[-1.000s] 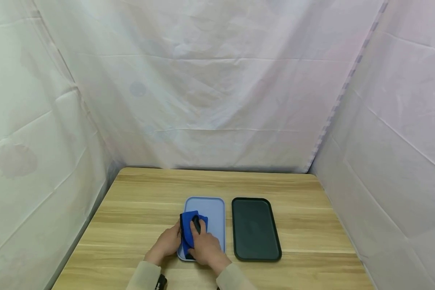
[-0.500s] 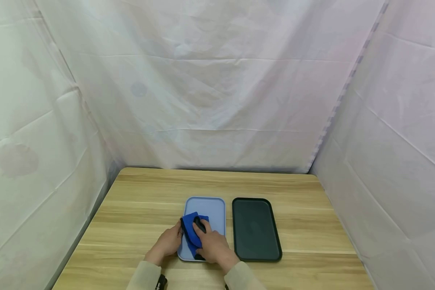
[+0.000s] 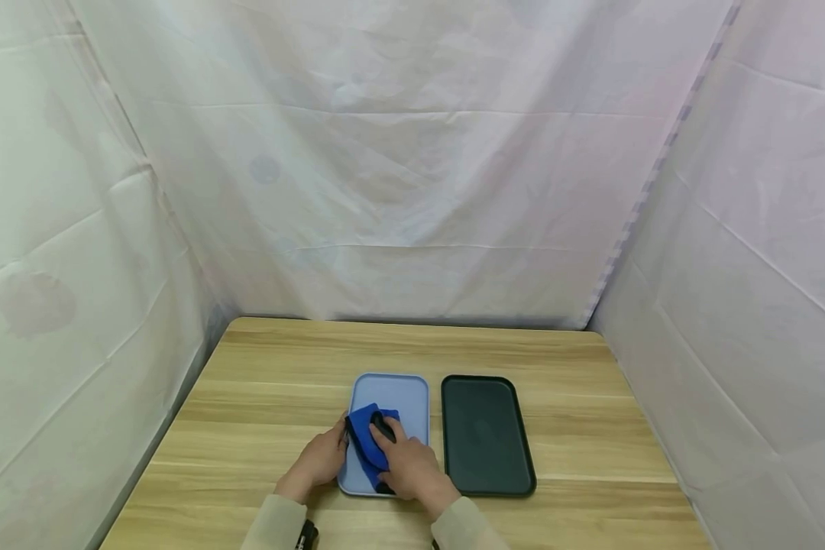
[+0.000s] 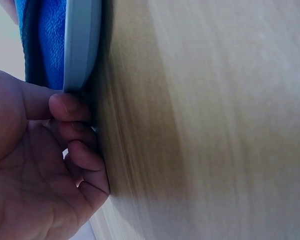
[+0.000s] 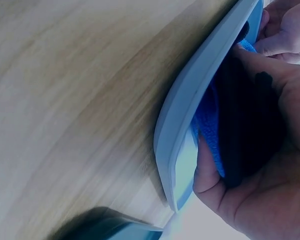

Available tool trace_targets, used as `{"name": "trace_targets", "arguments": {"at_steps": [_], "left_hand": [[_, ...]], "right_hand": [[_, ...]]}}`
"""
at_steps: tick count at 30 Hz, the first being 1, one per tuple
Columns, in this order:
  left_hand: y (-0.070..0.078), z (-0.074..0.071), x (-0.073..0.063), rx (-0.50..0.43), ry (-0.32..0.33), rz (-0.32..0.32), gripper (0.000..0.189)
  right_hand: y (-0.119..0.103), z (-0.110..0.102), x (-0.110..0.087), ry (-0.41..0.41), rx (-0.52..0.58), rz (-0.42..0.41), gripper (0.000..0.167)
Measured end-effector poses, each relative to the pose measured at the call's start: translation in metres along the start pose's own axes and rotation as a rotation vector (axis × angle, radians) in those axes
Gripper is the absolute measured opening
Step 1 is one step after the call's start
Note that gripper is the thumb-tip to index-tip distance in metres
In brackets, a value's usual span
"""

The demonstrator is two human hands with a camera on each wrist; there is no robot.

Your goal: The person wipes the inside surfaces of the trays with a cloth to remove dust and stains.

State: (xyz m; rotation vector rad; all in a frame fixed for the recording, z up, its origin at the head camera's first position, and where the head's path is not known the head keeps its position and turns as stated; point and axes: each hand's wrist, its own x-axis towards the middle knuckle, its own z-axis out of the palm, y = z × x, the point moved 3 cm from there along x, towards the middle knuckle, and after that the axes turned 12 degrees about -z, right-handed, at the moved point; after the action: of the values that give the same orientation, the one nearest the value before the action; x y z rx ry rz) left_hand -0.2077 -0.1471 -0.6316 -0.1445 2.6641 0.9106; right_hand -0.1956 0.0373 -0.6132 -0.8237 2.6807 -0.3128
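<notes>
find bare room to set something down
Bare table lies left of the left hand and right of the dark tray, itself bare inside. The light blue tray is free at its far end but crowded nearer by the right hand, black item and blue cloth.

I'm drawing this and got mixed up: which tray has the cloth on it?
The light blue tray, on the left, has the blue cloth on it; the dark tray on the right has none.

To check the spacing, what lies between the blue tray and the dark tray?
Bare table; the right hand covers the near end, head view.
</notes>
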Motion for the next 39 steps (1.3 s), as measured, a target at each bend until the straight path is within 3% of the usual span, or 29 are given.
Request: {"name": "trace_targets", "arguments": {"at_steps": [17,39], "left_hand": [[0.003,-0.003,-0.002,0.01,-0.001,-0.023,0.055],[0.005,-0.003,-0.004,-0.004,0.005,-0.018,0.055]], "right_hand": [[0.005,-0.007,-0.008,-0.018,-0.038,0.033,0.085],[0.013,-0.012,-0.02,-0.004,-0.007,0.093,0.086]]}}
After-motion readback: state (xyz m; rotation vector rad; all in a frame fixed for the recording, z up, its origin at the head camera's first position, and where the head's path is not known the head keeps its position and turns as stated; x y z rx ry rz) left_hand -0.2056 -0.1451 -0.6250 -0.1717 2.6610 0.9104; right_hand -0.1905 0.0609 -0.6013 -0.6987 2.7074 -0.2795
